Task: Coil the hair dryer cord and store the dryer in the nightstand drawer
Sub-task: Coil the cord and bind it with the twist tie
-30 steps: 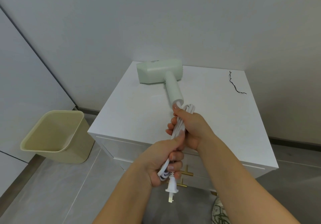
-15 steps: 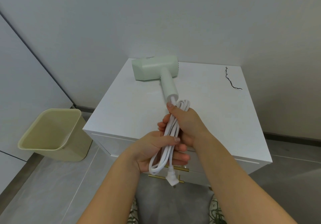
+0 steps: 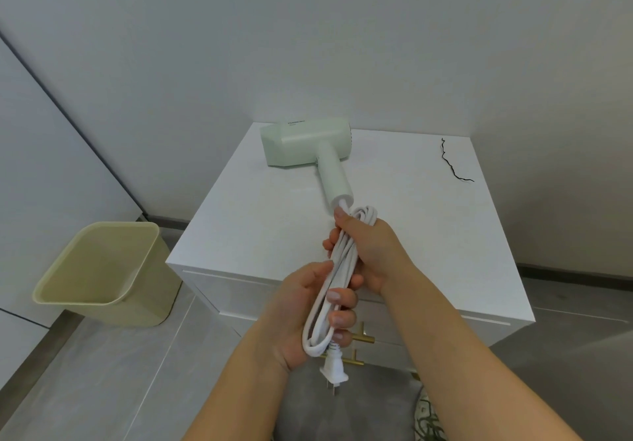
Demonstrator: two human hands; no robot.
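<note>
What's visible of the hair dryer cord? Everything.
White, smooth, rubbery-looking cord, folded into a long bundle of several loops. It leaves the base of the dryer handle, which lies on the nightstand. The right hand grips the upper end, the left hand the lower loops. Its plug hangs free below, prongs down.

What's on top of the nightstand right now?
The hair dryer lies on the nightstand; a thin black strand sits near its far right corner. Left hand, right hand and cord hide the front.

I see plain white walls [image 3: 342, 46] meeting in a corner, a grey tiled floor [image 3: 102, 372], a white nightstand [image 3: 274, 235] against the wall, and a pale yellow wastebasket [image 3: 144, 310] beside it.
</note>
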